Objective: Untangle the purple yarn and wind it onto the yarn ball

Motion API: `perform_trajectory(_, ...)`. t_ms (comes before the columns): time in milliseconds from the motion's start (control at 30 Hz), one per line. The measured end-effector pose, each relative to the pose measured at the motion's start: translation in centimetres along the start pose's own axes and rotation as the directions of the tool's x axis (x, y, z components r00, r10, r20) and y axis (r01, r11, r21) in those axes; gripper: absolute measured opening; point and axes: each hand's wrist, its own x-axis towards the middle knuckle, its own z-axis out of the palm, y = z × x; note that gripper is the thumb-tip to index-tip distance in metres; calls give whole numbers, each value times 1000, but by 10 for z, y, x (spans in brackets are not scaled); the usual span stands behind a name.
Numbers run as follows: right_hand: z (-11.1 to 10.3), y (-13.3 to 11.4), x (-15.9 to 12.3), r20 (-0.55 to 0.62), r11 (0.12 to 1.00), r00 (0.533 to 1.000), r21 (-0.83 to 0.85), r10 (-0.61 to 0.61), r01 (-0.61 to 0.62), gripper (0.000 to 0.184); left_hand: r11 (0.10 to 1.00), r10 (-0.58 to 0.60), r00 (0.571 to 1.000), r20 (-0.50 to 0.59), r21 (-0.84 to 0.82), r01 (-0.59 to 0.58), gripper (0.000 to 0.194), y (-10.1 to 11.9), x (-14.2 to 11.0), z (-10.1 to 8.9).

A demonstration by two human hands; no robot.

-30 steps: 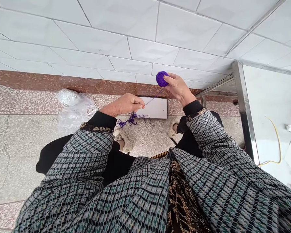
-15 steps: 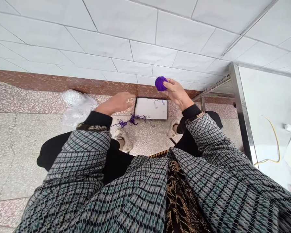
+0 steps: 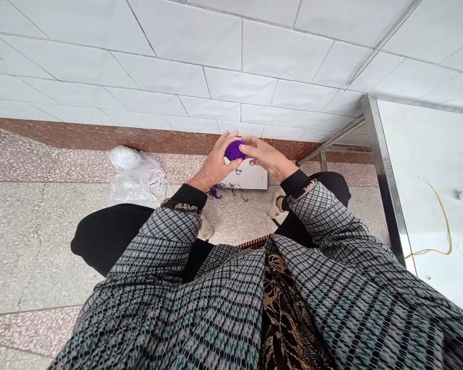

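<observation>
A small ball of purple yarn [image 3: 235, 151] is held between my two hands, in front of the wall. My left hand [image 3: 218, 160] curves around its left side, thumb below and fingers above. From the right, my right hand [image 3: 265, 154] grips it with thumb and fingers. Under the hands, a shallow white box [image 3: 254, 177] with a dark rim lies on the floor, partly covered by them. Loose tangled purple yarn [image 3: 216, 191] hangs or lies along the box's near left edge; my left wrist hides part of it.
Left of the box, a clear plastic bag [image 3: 133, 177] and a ball of white yarn [image 3: 123, 156] lie on the floor by the wall. A white table [image 3: 420, 169] with a metal frame stands at right, a yellow cord [image 3: 443, 221] on it. My shoes flank the box.
My left hand has moved right and up onto the purple yarn ball. My right hand has brought the ball left and slightly down, so both hands now meet at it.
</observation>
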Motion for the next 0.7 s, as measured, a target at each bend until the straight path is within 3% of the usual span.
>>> perform_trajectory(100,1,-9,-4,113,996,992,-81,49,-40,23,993,24,994,107,-121,-11,69,-3,-3,-9)
perform_trajectory(167,3,-9,-2,130,995,991,-92,36,-24,17,955,-1,992,130,-294,40,84,-8,-5,-7)
perform_trajectory(233,3,-8,1,87,995,996,-97,-7,16,18,859,-64,990,127,-498,119,95,-10,-8,0)
perform_trajectory(333,-1,-5,7,-7,987,997,-143,-79,78,24,694,-173,979,110,-692,201,81,-3,-10,12)
perform_trajectory(433,-6,-2,11,-32,977,987,-154,-156,150,33,635,-228,967,117,-735,239,62,12,-11,20)
perform_trajectory(600,-14,6,17,-29,985,987,-72,-160,157,48,650,-330,940,89,-701,295,59,22,-12,24)
perform_trajectory(700,-18,10,20,-98,983,979,-48,-180,176,56,667,-343,937,61,-686,289,52,22,-14,25)
